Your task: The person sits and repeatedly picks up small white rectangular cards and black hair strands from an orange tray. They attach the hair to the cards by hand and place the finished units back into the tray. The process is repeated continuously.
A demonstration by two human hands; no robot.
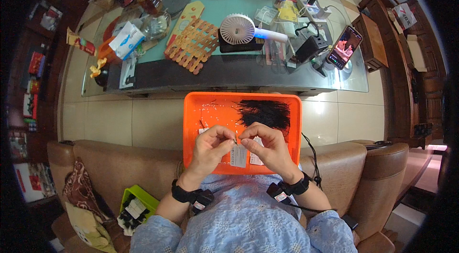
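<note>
Down in the lap, an orange tray [201, 109] rests across the person's knees, its far rim just short of the glass table [229, 78] edge, with a strip of pale floor tile showing between the two. Both hands meet over the tray's near half: the left hand [209, 146] and the right hand [268, 146] have thumb and forefinger pinched together on a small white tag [238, 155] and something thin at its top, too small to make out; the fingertips of the two hands almost touch. A second white tag lies just under the right hand. A heap of black threads [265, 112] sits in the tray's far right corner, touching its rim, while the far left part of the tray floor is bare but for tiny pale specks. Each wrist wears a black band. To the left on the brown sofa [110, 162], a green box [138, 200] lies well apart from the hands. On the table, a small white fan [237, 29], a wooden slat mat [193, 43] and a propped phone [344, 46] crowd the near edge.
</note>
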